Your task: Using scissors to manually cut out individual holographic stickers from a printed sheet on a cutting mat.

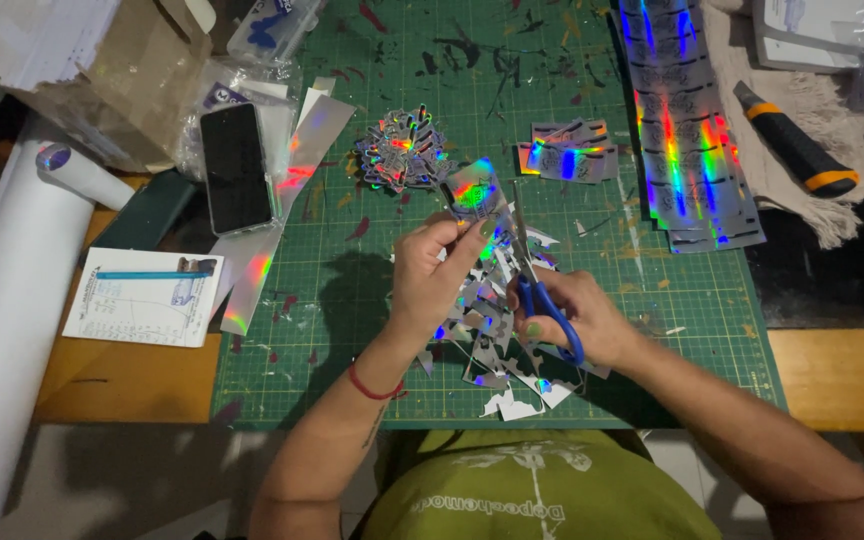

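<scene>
Black phone (236, 168) left of mat, printed paper slip (144, 297) below it, white roll (14, 300) far left, orange-black utility knife (794, 140) on beige cloth (802, 195) right.

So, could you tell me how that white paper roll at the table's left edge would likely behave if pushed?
The white paper roll is a long cylinder lying on its side, so it would probably roll sideways easily. Part of it seems to overhang the table, so it might drop off. It looks thick, so likely fairly heavy.
</scene>
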